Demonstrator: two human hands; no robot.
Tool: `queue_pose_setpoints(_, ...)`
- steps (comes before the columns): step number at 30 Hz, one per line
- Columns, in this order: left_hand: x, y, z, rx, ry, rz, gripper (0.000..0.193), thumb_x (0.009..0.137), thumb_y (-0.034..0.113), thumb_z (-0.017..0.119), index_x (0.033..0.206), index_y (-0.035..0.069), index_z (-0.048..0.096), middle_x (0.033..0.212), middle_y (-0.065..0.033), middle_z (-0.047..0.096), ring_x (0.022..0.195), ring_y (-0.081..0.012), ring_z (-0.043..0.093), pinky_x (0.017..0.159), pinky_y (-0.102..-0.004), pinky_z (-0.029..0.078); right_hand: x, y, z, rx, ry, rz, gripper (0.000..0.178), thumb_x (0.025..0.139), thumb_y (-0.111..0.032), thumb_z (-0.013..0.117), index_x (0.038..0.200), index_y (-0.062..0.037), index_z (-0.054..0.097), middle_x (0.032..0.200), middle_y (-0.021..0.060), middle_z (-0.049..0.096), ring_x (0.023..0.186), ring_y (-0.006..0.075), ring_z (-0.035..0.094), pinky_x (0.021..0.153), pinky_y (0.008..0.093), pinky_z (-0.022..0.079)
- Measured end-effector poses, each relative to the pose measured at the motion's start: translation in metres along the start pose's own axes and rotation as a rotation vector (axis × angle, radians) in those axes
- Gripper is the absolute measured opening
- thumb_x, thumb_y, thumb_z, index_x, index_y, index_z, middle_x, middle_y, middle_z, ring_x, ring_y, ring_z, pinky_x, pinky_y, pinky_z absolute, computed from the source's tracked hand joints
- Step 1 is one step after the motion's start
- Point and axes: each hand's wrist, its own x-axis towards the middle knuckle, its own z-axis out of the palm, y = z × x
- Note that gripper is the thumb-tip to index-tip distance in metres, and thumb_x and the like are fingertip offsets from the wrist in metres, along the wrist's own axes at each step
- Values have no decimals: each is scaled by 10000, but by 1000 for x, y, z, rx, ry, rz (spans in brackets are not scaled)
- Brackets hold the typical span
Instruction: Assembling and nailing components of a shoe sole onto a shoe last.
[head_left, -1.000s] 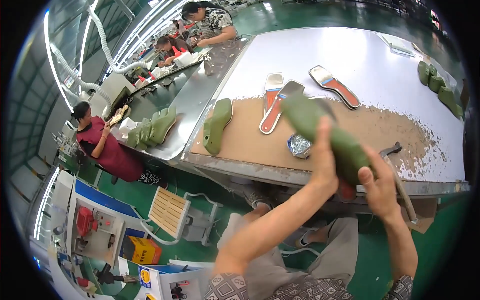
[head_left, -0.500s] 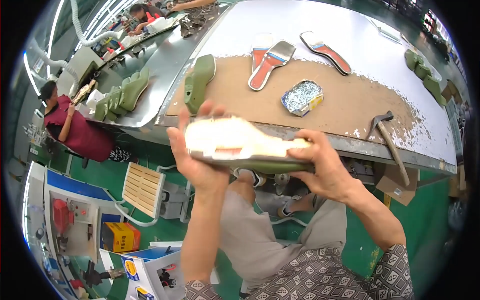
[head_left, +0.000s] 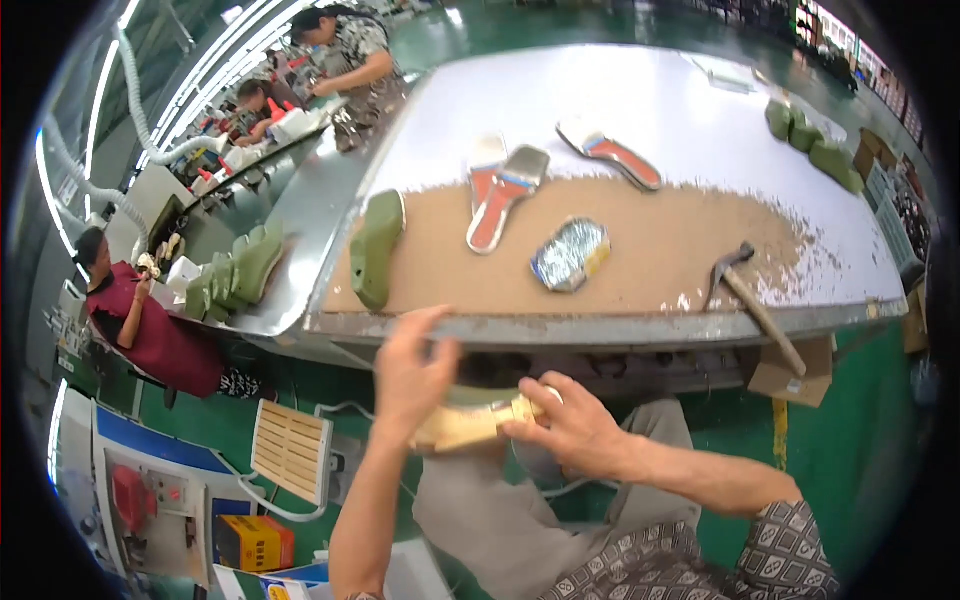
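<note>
My left hand (head_left: pixel 412 372) and my right hand (head_left: pixel 566 427) both grip a green shoe last with a pale sole side (head_left: pixel 470 426), held low over my lap, just below the front edge of the workbench (head_left: pixel 600 325). The pale underside faces up and is blurred by motion. On the bench's brown mat lie another green shoe last (head_left: pixel 377 247), several orange and grey insoles (head_left: pixel 500 197), a shiny foil packet (head_left: pixel 570 253) and a hammer (head_left: pixel 752 300).
More green lasts sit at the bench's far right (head_left: pixel 815 140) and on the metal shelf at left (head_left: pixel 238 275). A seated person in a dark red top (head_left: pixel 140 325) works at left, others at the far end. A slatted stool (head_left: pixel 291 452) stands on the green floor.
The green last has come down from above the bench to lap height, turning its pale sole side up. Both hands kept hold of it.
</note>
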Motion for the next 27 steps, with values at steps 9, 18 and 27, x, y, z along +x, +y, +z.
queue_pose_setpoints(9,137,11,159,331,-483,97,176,742,207,699,877,108,753,815,-151,690,766,-328,661,715,-444,522,-2,-10,6,11,-4,34,527,721,2,650,1185,-237,576,1172,122,518,1010,312,516,868,385,487)
queue_pose_setpoints(18,129,-3,171,225,-274,141,171,791,279,702,836,123,755,819,-143,697,796,-325,666,730,-449,519,-3,0,11,8,31,19,413,781,-125,592,1182,-220,573,1219,171,489,996,345,529,819,413,507)
queue_pose_setpoints(27,131,-3,161,-3,-300,25,188,818,242,714,852,60,746,774,-126,702,672,-215,664,631,-356,503,-2,-2,12,17,17,63,573,691,-47,663,1212,-262,558,1225,126,488,1036,319,500,916,391,471)
